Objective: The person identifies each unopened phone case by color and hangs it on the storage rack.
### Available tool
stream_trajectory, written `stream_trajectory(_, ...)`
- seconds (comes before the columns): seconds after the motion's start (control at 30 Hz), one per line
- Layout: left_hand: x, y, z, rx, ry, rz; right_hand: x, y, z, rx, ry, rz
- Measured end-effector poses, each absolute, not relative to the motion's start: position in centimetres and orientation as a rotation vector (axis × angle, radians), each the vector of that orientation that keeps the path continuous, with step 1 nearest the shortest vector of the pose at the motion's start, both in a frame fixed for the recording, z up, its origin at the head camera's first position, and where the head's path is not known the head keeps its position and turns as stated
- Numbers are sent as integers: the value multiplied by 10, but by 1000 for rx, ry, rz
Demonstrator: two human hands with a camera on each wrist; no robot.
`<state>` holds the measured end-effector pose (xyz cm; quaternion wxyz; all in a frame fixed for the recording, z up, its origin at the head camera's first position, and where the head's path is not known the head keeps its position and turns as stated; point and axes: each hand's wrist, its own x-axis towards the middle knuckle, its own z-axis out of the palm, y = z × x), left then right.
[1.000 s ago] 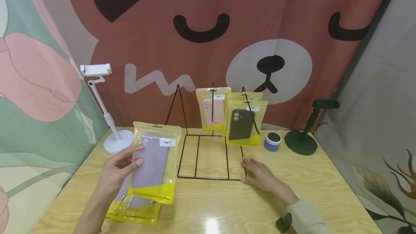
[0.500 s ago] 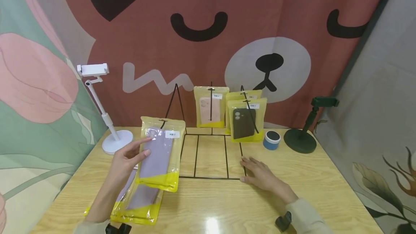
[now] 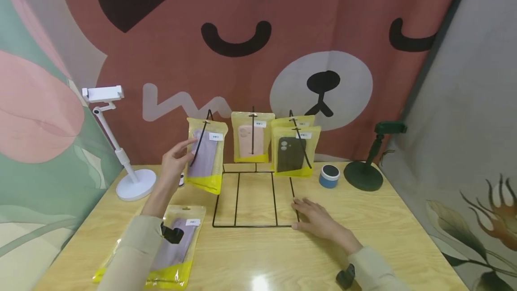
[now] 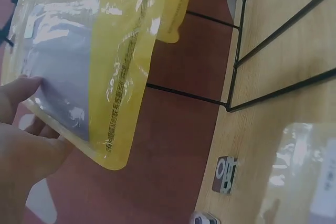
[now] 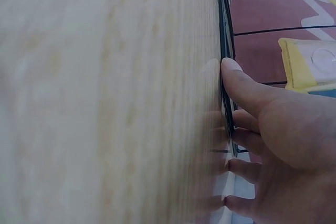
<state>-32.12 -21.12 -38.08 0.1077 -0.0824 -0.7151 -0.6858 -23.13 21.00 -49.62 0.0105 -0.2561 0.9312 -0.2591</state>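
My left hand (image 3: pixel 176 160) pinches the left side of a clear-and-yellow pouch holding a purple phone case (image 3: pixel 208 160). The pouch's top hole is on the left hook of a black wire display rack (image 3: pixel 254 226), and the hook's arm crosses its front. In the left wrist view the thumb lies on the pouch's face (image 4: pixel 121 77), fingers behind. My right hand (image 3: pixel 319 221) rests at the rack's front right base corner, thumb against the wire and fingers loosely spread. A pink phone case pouch (image 3: pixel 246 147) hangs from the middle hook; a black phone case pouch (image 3: pixel 288 154), another behind it, from the right.
More purple phone case pouches (image 3: pixel 177 255) lie on the table at front left, partly under my left sleeve. A white phone stand (image 3: pixel 135 185) is at back left. A blue jar (image 3: pixel 328 179) and a dark green phone stand (image 3: pixel 363 178) stand at right.
My left hand has carried the purple phone case pouch up and away from me, and its hole has gone onto the left hook. The right hand has stayed at the rack's base.
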Motion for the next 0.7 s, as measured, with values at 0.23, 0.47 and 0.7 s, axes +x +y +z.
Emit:
stream_trajectory(0.23,-335,-210,-384,-143,-2160,-1949,-233,208,-500,-760,2904,-761)
stream_trajectory(0.47,-303,-250,-408,-197,-2428,-1611,-234,206,-502,-775,2891,-766)
stream_trajectory(0.7,-252,-304,-447,-292,-2806,-886,-237,210,-501,-737,2903,-741)
